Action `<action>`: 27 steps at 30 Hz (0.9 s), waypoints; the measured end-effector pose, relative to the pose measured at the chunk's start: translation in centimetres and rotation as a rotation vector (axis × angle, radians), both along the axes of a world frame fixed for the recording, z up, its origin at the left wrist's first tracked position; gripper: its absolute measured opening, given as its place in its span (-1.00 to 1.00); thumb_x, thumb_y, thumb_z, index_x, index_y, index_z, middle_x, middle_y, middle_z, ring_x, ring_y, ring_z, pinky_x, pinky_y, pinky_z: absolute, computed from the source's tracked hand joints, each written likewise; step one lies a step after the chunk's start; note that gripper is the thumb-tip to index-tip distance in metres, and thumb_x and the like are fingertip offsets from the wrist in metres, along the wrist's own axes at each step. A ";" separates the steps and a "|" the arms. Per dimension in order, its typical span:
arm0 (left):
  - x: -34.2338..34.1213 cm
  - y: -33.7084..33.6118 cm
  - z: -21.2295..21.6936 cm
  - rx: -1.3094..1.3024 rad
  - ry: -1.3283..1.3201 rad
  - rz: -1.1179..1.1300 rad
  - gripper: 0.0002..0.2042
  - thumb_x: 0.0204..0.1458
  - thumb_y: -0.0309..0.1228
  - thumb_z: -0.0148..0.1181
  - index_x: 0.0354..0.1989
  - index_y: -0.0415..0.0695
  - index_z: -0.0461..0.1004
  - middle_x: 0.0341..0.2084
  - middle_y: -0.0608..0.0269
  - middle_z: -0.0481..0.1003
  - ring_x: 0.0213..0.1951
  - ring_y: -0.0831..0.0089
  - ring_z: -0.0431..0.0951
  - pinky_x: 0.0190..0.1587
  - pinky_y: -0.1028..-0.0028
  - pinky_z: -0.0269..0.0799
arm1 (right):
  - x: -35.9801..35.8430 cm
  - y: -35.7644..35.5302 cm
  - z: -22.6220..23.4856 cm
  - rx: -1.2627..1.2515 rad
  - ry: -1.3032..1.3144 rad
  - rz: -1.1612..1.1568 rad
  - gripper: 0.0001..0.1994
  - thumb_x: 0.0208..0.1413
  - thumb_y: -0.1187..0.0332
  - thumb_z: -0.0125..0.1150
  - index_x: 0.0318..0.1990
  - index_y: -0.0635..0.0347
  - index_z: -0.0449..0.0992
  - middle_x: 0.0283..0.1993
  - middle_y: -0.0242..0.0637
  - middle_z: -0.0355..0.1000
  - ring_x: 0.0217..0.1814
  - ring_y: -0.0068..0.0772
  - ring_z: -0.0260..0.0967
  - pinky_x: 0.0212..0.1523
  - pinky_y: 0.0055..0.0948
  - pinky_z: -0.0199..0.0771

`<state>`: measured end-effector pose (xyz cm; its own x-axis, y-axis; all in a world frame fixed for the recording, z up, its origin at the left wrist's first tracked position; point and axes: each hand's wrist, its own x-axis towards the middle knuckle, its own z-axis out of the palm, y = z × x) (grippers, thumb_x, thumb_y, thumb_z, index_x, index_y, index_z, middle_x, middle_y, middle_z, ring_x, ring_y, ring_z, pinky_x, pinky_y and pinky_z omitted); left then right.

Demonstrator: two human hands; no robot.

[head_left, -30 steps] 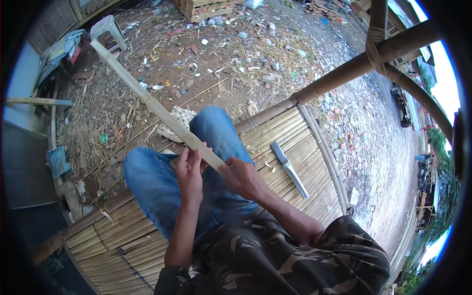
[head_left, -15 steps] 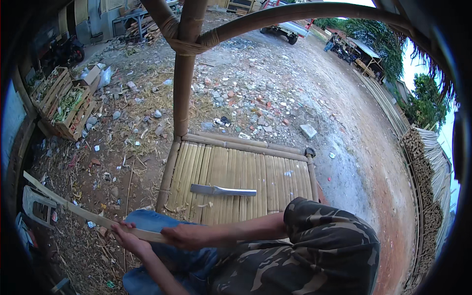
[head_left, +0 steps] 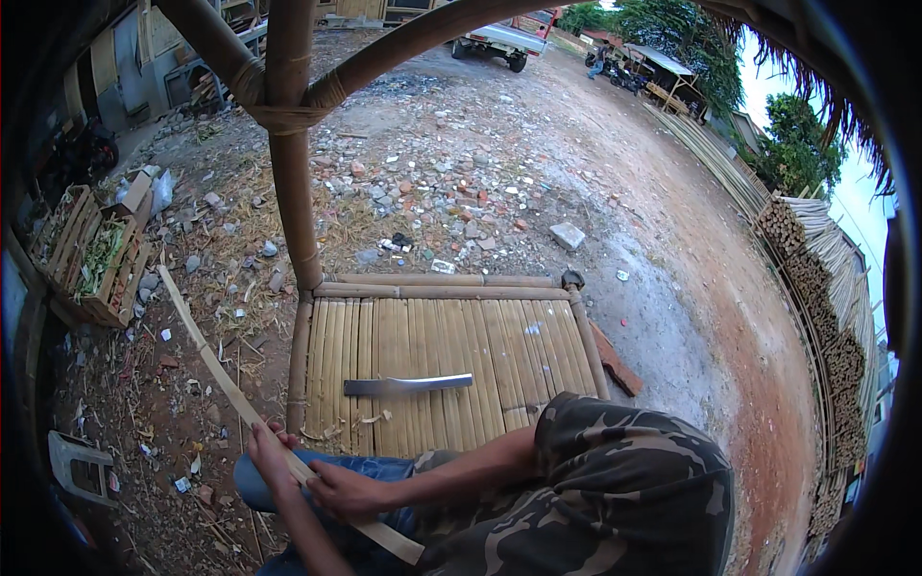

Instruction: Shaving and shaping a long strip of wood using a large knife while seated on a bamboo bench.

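Observation:
A long, pale, slightly curved bamboo strip (head_left: pixel 219 372) slants from the rubble ground at the left down across my lap. My left hand (head_left: pixel 272 459) is closed round it beside my left knee. Lower down, my right hand (head_left: pixel 344 490) grips the same strip, its fingers curled over and partly hidden. The strip's near end shows past my right hand, by the camouflage shirt. In front of me a broad-bladed knife (head_left: pixel 408 385) lies flat on the bamboo slat bench (head_left: pixel 461 336), apart from both hands.
A bamboo post (head_left: pixel 290 202) rises from the bench's far left corner. Wooden crates (head_left: pixel 101 254) with leafy scraps stand at the left, above a grey plastic stool (head_left: pixel 82 470). Rubble covers the ground ahead. Stacked bamboo poles (head_left: pixel 812 269) line the right, and a truck (head_left: pixel 499 43) stands far off.
The strip has swung from lying nearly sideways to a steeper slant, and its near end now shows beyond my right hand. The view has shifted; the knife stays on the bench.

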<state>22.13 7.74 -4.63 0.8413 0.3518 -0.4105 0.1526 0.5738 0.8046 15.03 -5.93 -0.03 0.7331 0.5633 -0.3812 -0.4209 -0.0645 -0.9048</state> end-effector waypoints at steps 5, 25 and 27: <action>-2.2 2.3 -0.9 0.259 0.066 -0.218 -0.69 0.35 -0.11 -0.18 -0.17 -0.12 0.30 -0.63 0.38 0.25 -0.72 0.62 0.23 -0.68 0.58 0.27 | -0.7 2.7 -3.5 -0.020 -0.331 -0.101 -0.61 0.37 0.14 -0.16 0.11 0.30 0.23 -0.22 -0.11 0.43 -0.26 -0.33 0.48 -0.32 -0.30 0.49; -21.1 -6.2 6.4 0.441 0.211 -0.208 -0.66 0.32 -0.09 -0.10 -0.18 -0.16 0.31 -0.66 0.38 0.27 -0.71 0.60 0.24 -0.68 0.56 0.17 | 5.1 6.7 -0.5 0.149 0.146 -0.247 -0.71 0.39 0.12 -0.19 -0.14 0.19 0.25 -0.36 -0.39 0.33 -0.46 -0.61 0.36 -0.50 -0.51 0.48; -21.6 -5.3 5.4 0.546 0.158 -0.256 -0.63 0.30 -0.12 -0.04 -0.04 -0.24 0.34 -0.56 0.30 0.36 -0.60 0.54 0.32 -0.57 0.50 0.27 | 4.6 6.5 -0.5 0.215 0.092 -0.206 -0.71 0.40 0.12 -0.19 -0.11 0.19 0.24 -0.37 -0.40 0.31 -0.47 -0.59 0.35 -0.48 -0.51 0.48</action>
<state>0.50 2.42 0.81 0.8706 0.3412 -0.3545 0.3718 0.0157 0.9282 19.65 0.54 -0.50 0.8083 0.4814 -0.3391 -0.4857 0.2195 -0.8461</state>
